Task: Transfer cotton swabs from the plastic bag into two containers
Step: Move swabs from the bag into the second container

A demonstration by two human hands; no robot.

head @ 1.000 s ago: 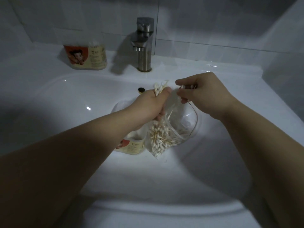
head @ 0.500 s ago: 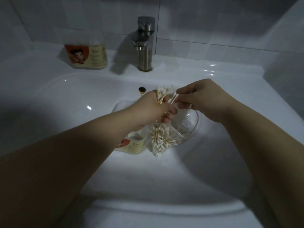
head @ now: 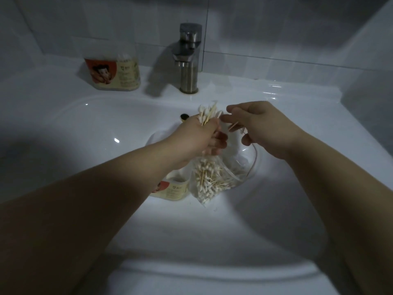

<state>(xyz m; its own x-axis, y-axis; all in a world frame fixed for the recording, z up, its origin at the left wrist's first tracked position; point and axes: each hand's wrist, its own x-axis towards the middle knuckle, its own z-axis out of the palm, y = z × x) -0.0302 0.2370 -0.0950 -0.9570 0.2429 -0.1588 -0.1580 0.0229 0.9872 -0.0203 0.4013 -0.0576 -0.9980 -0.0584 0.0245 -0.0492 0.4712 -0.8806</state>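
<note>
The left hand [head: 197, 139] is gripping a bunch of swabs [head: 207, 114] that is sticking up out of its fist, and is also holding the top of the clear bag [head: 212, 179]. The bag is hanging below the hand over the sink [head: 85, 128], with many more swabs lying in its bottom. The right hand [head: 261, 126] is hovering just beside the bunch, its fingers curled and pinching a loose swab [head: 234, 126]. One labelled container [head: 172, 188] is lying in the basin, partly hidden under the left forearm and touching the bag. The back container [head: 114, 73] is standing on the sink ledge, left of the faucet [head: 189, 60].
</note>
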